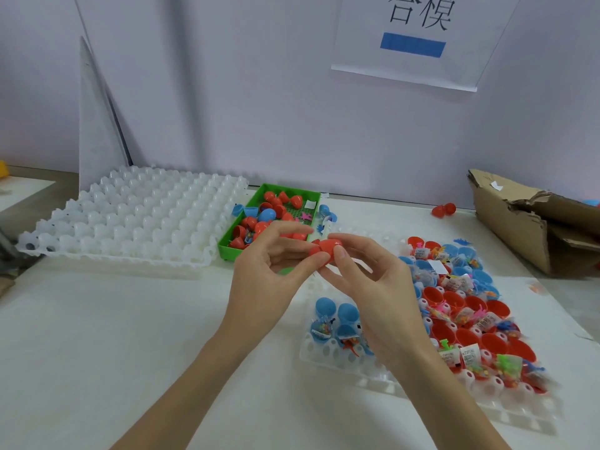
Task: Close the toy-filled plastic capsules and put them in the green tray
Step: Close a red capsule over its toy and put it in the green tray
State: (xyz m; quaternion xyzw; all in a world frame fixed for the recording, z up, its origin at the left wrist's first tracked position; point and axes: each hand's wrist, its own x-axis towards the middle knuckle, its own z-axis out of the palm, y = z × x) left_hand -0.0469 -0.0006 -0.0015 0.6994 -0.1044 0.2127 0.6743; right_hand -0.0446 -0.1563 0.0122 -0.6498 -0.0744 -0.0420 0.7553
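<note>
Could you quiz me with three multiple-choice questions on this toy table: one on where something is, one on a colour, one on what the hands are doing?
1. The green tray lies where?
A. right of the white mould tray
B. inside the cardboard box
C. on the floor

2. Colour of the held capsule?
A. blue
B. red
C. yellow

3. The hands are:
A. resting flat
B. both pinching the capsule
C. out of view

Answers: 1 A, the two trays sit side by side. 2 B, plainly red. 3 B, left hand and right hand both grip it.
</note>
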